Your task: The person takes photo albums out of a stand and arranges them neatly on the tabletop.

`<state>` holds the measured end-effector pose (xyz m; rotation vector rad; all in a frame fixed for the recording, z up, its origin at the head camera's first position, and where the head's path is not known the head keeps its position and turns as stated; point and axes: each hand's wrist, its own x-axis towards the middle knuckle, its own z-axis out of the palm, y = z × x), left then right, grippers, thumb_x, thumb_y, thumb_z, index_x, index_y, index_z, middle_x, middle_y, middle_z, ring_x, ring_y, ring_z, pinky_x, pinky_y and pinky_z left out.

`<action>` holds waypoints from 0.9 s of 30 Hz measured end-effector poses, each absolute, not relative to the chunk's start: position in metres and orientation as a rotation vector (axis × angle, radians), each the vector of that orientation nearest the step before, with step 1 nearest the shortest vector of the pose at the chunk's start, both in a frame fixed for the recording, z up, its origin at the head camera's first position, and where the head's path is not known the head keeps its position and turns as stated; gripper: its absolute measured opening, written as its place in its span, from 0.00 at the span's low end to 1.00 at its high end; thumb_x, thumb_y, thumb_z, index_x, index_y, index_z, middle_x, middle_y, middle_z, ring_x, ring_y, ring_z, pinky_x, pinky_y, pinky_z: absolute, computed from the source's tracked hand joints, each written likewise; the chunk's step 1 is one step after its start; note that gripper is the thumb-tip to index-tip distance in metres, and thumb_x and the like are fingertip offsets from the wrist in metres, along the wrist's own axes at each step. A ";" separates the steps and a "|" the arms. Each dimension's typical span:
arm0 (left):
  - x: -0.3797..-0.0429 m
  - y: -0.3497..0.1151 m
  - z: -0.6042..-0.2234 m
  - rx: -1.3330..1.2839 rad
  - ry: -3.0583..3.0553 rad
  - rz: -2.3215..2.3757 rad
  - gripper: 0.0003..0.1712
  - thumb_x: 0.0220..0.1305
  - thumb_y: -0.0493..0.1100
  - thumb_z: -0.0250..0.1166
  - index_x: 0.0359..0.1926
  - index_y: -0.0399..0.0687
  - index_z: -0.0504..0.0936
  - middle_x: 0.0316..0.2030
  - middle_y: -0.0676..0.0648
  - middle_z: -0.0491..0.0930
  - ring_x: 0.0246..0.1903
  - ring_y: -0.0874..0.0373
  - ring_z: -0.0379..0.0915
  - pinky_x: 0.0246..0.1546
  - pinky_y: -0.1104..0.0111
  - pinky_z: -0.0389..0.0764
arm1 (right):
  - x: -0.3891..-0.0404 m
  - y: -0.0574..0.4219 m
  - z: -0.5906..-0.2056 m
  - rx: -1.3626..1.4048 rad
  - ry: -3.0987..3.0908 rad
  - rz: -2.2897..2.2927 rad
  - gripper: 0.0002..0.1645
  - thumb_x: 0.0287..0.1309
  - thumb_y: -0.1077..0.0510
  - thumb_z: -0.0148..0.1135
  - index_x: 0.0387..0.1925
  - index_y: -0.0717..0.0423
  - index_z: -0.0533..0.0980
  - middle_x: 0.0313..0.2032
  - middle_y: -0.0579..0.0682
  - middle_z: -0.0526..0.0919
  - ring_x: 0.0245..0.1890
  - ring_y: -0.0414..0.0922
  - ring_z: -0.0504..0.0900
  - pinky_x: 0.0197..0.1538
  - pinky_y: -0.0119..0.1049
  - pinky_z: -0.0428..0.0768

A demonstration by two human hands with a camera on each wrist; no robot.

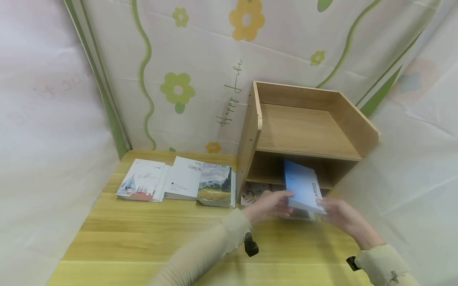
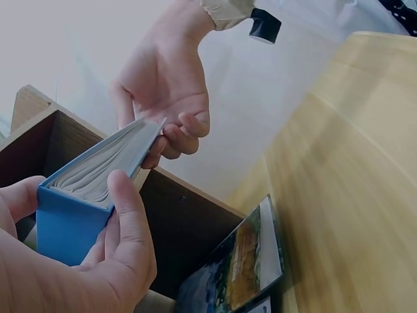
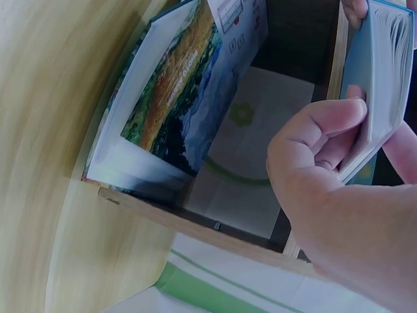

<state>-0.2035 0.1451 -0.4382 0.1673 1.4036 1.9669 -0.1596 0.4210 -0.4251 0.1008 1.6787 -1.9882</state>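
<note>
A thick blue photo album (image 1: 302, 182) marked POLAROID is held tilted in front of the wooden shelf's middle compartment. My left hand (image 1: 270, 205) grips its left side, the thumb on the cover. At the opposite side, my right hand (image 1: 341, 214) pinches the near corner. In the left wrist view the album's blue spine (image 2: 71, 228) lies between the left thumb and fingers, its white pages slightly fanned. Below, a book with a landscape painting cover (image 3: 172, 98) lies in the shelf's lowest compartment, its edge jutting toward the table.
The wooden shelf (image 1: 250, 139) stands at the table's back right, with an open top tray. To its left on the table (image 1: 150, 238) lie a white book (image 1: 144, 178), another white book (image 1: 184, 176) and a landscape-cover book (image 1: 214, 184). A printed curtain (image 1: 200, 51) hangs behind.
</note>
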 end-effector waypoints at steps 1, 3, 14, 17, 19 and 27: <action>-0.204 0.142 -0.438 0.183 1.414 1.951 0.24 0.62 0.54 0.68 0.49 0.39 0.80 0.38 0.41 0.83 0.39 0.45 0.82 0.45 0.55 0.83 | -0.159 0.419 -0.425 0.104 1.678 -1.988 0.20 0.77 0.62 0.40 0.43 0.50 0.81 0.42 0.45 0.83 0.44 0.43 0.79 0.52 0.37 0.76; -0.205 0.137 -0.439 0.203 1.430 1.926 0.25 0.63 0.54 0.68 0.51 0.40 0.80 0.39 0.42 0.83 0.40 0.45 0.82 0.45 0.55 0.83 | -0.158 0.415 -0.425 0.103 1.685 -1.980 0.19 0.76 0.62 0.41 0.43 0.51 0.80 0.42 0.46 0.84 0.45 0.44 0.80 0.55 0.39 0.76; -0.206 0.126 -0.449 0.292 1.503 1.845 0.27 0.64 0.57 0.66 0.54 0.41 0.78 0.42 0.43 0.82 0.40 0.49 0.82 0.43 0.58 0.84 | -0.160 0.403 -0.430 0.054 1.708 -1.993 0.18 0.75 0.65 0.42 0.37 0.51 0.78 0.38 0.44 0.79 0.43 0.41 0.78 0.58 0.38 0.75; -0.204 0.123 -0.448 0.304 1.534 1.835 0.29 0.64 0.58 0.66 0.55 0.40 0.77 0.42 0.43 0.82 0.39 0.50 0.81 0.44 0.57 0.83 | -0.160 0.402 -0.430 0.083 1.755 -1.969 0.13 0.74 0.64 0.45 0.41 0.53 0.77 0.41 0.44 0.77 0.46 0.40 0.76 0.57 0.32 0.74; -0.203 0.121 -0.448 0.315 1.566 1.821 0.30 0.64 0.58 0.65 0.56 0.39 0.77 0.43 0.44 0.82 0.39 0.50 0.81 0.45 0.58 0.83 | -0.160 0.401 -0.430 0.130 1.812 -1.937 0.10 0.74 0.63 0.47 0.47 0.58 0.75 0.44 0.46 0.76 0.48 0.41 0.75 0.58 0.31 0.73; -0.199 0.111 -0.445 0.342 1.604 1.797 0.31 0.65 0.59 0.64 0.54 0.36 0.77 0.39 0.41 0.83 0.39 0.46 0.81 0.45 0.58 0.83 | -0.156 0.398 -0.428 0.182 1.897 -1.879 0.27 0.73 0.63 0.49 0.66 0.72 0.57 0.59 0.62 0.69 0.63 0.52 0.67 0.68 0.42 0.64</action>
